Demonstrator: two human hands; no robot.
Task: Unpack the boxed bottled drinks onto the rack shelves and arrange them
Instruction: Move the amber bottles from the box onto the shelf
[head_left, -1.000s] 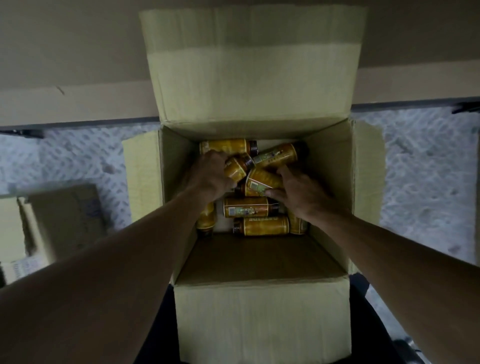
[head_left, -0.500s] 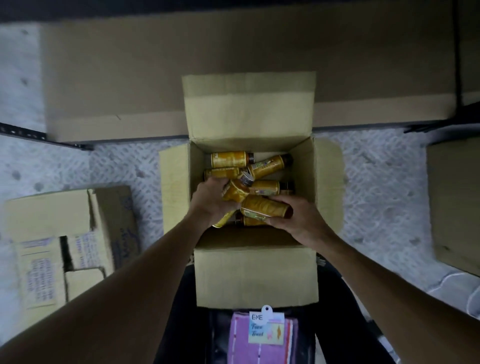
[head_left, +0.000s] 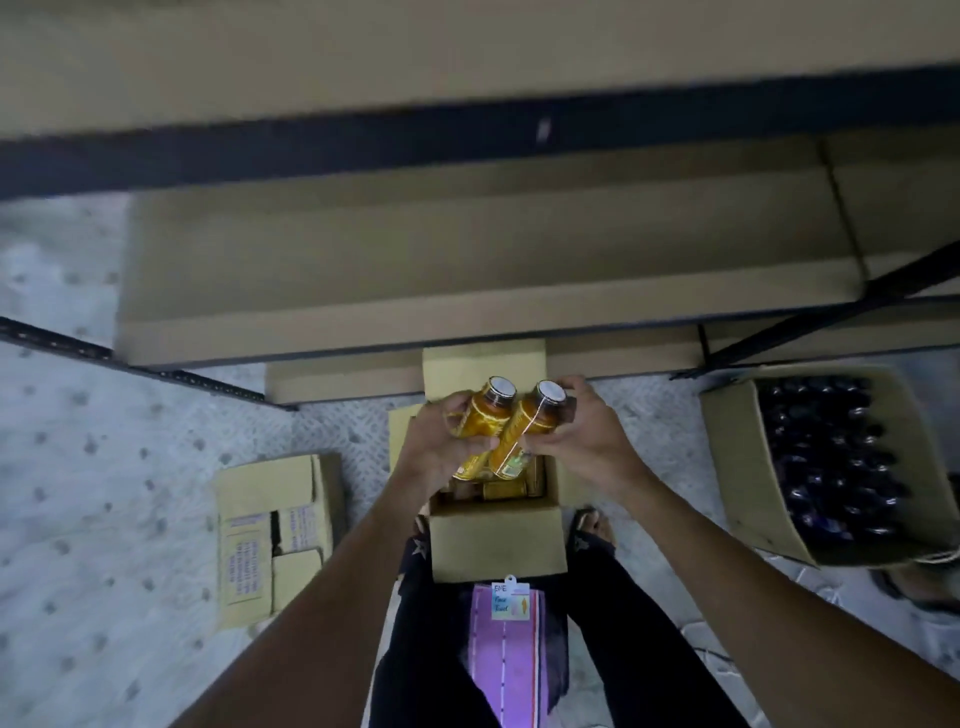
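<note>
Two yellow-labelled bottles are held side by side above the open cardboard box (head_left: 496, 540) on the floor. My left hand (head_left: 441, 447) grips the left bottle (head_left: 480, 423), whose silver cap points up and away. My right hand (head_left: 582, 436) grips the right bottle (head_left: 524, 431), also cap up. The two bottles touch each other. More yellow bottles (head_left: 504, 488) lie in the box below. The rack shelves (head_left: 467, 270), lined with cardboard, run across the view just beyond the box, with a dark steel beam (head_left: 467, 135) above.
A carton of dark bottles (head_left: 831, 457) stands open at the right. A flattened, partly open cardboard box (head_left: 270, 530) lies on the floor at the left. My legs and a purple cloth (head_left: 509, 654) with a tag sit below the box. The floor is pale patterned sheeting.
Both hands have risen out of the box, each with a bottle, and the bottles now stand cap up. My head has lifted too, so the rack shelves fill more of the view.
</note>
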